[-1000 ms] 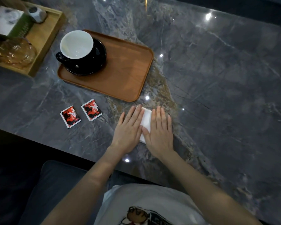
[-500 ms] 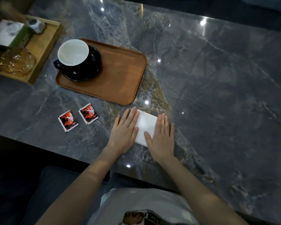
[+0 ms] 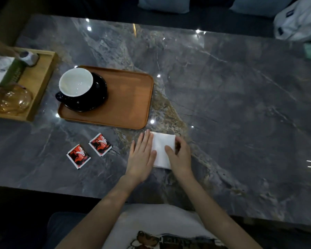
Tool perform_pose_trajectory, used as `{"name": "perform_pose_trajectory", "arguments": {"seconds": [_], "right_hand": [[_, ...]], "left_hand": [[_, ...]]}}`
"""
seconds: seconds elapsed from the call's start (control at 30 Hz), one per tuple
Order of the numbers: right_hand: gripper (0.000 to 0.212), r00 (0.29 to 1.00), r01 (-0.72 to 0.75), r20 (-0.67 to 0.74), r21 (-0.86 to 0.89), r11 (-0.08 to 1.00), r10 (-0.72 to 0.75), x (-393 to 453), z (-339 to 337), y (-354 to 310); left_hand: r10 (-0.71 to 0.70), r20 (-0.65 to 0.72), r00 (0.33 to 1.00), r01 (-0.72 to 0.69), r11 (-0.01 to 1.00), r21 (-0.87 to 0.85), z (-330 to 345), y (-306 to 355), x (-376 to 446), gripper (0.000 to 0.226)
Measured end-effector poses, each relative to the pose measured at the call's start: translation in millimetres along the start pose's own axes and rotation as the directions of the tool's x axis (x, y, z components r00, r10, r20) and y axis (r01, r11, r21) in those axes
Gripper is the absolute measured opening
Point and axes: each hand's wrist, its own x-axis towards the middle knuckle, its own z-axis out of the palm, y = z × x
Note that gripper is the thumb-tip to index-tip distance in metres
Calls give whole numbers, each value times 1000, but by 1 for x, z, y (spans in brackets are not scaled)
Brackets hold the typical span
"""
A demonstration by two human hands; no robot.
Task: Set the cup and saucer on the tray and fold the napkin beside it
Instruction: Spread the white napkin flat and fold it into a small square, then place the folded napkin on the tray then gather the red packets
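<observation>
Napkin [image 3: 162, 150] more exposed now, near table's front edge by tray [image 3: 129, 97] corner. Left hand [image 3: 141, 157] flat, fingers together; right hand [image 3: 180, 156] shifted, pinching its right edge. Fold nearly finished; cup [image 3: 75, 83] on saucer [image 3: 97, 97] already on tray.

Your cup [image 3: 76, 81] sits on its saucer [image 3: 97, 97] at the tray's [image 3: 129, 101] left end — the napkin [image 3: 162, 150] lies on the table [image 3: 241, 105] just before the tray's right corner, two packets [image 3: 90, 150] to its left.

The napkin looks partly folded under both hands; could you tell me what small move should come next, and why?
Probably fold the white napkin over once more with the right hand, whose fingers curl at its right edge while the left hand lies flat at its left edge.
</observation>
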Motion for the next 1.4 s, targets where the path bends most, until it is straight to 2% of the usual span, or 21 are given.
{"name": "perform_pose_trajectory", "arguments": {"seconds": [0.07,0.13,0.27,0.33,0.37,0.43,0.5,0.6,0.67,0.7,0.77,0.83,0.9,1.0,1.1,1.27,1.4], "right_hand": [[35,989,-145,4,187,972,146,0,2,-13],[32,977,-211,16,175,962,212,3,3,-21],[16,971,-238,52,139,961,233,6,5,-35],[8,970,-242,79,152,958,232,6,7,-46],[6,973,-224,94,148,963,211,6,8,-53],[11,977,-183,136,148,972,164,7,10,-73],[12,975,-170,171,169,971,141,12,13,-95],[9,974,-125,210,166,978,88,23,20,-128],[8,968,-109,244,187,976,62,33,25,-144],[8,964,-118,258,215,970,60,40,27,-152],[11,958,-143,278,264,954,67,52,29,-163],[17,952,-193,291,317,929,98,68,31,-172],[12,943,-236,310,354,905,125,83,33,-177],[8,933,-317,296,412,854,203,110,42,-176],[27,939,-334,222,429,839,261,135,55,-169],[21,962,-269,41,276,923,269,167,75,-161],[21,985,-112,-144,-116,987,95,185,87,-155]], "left_hand": [[10,9,1000,-9,998,-57,-3,-1,-1,59],[25,27,999,-22,996,-88,-7,-5,-3,59],[61,38,997,-56,991,-124,-16,-13,-3,68],[51,56,997,-33,958,-283,-25,-15,-3,67],[22,73,997,12,903,-430,-33,-16,-3,63],[-68,104,992,122,710,-693,-53,-17,-2,46],[-182,132,974,209,516,-831,-78,-21,8,18],[-274,264,925,335,261,-905,-112,-35,39,2],[-200,376,905,400,95,-912,-129,-49,60,4],[-149,412,899,421,35,-907,-136,-57,70,11],[-97,453,886,455,7,-890,-151,-70,86,26],[-91,448,889,451,15,-892,-167,-77,101,24],[-161,412,897,423,41,-905,-180,-78,116,14],[-311,262,914,344,247,-906,-190,-74,138,10],[-440,78,895,284,426,-859,-185,-71,160,12],[-532,-125,838,318,660,-680,-174,-71,194,13],[-456,-233,859,281,800,-530,-165,-72,210,19]]}}
